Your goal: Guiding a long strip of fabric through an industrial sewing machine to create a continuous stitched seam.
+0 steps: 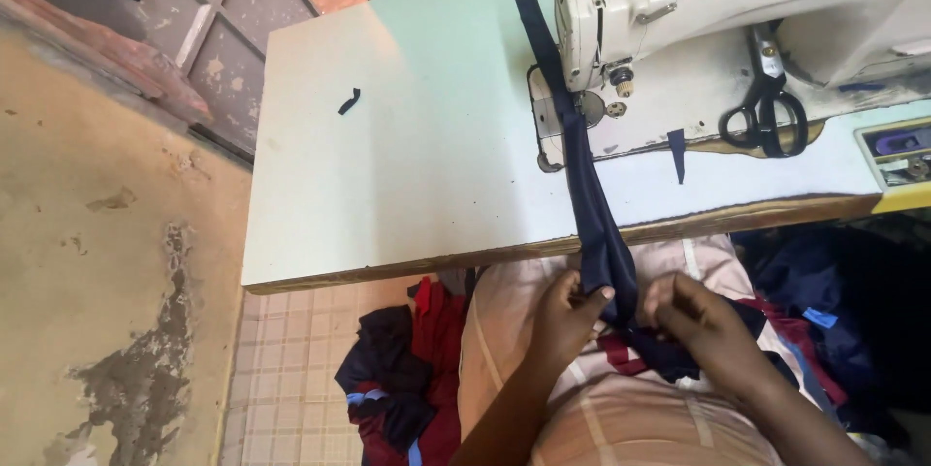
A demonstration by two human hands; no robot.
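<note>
I have both hands closed on the navy fabric strip [603, 233], my left hand [565, 316] pinching one edge and my right hand [693, 321] the other, in my lap, the strip running up over the desk [407, 156] to the sewing machine [698, 10] beyond them.

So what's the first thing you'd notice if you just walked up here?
The long navy fabric strip running from the white sewing machine down over the table's front edge. At its lower end, in the lap, the left hand and right hand pinch it. Black scissors lie on the machine's bed.
</note>
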